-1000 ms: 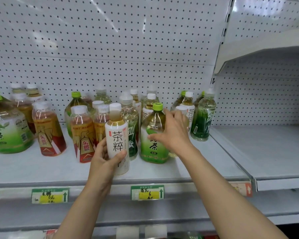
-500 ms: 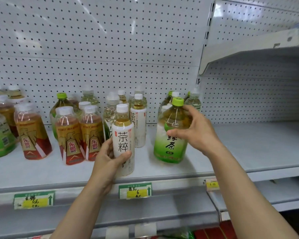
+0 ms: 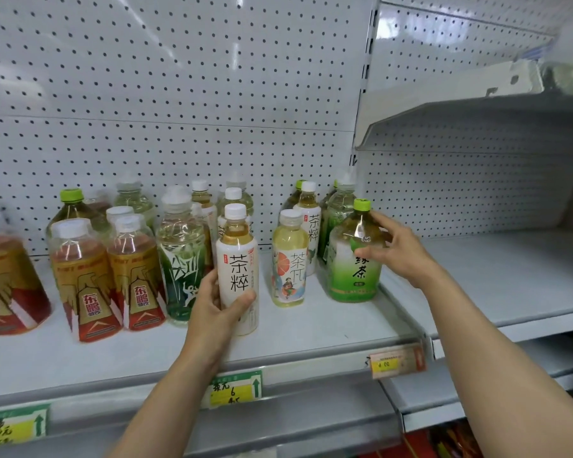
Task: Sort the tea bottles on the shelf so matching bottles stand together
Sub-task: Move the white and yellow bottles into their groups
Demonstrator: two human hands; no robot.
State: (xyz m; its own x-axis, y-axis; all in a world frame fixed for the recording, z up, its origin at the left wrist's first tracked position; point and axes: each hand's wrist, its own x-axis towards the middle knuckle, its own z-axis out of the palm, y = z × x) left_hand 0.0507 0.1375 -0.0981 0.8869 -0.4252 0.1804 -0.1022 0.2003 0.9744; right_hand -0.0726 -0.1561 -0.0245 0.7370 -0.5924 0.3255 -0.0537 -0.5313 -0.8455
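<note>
Rear bottles (image 3: pixel 235 196) hide behind front ones; leftmost bottle (image 3: pixel 4 285) cut off.

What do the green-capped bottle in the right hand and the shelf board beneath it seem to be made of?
Green-capped bottle: probably clear glossy plastic, since tea shows through and highlights glint on its shoulder. Shelf board: likely painted metal, matte pale grey, with a thin folded front edge.

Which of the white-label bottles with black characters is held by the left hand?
The front white-label bottle, gripped low by the left hand. The other clearly visible one stands untouched at the back.
</note>
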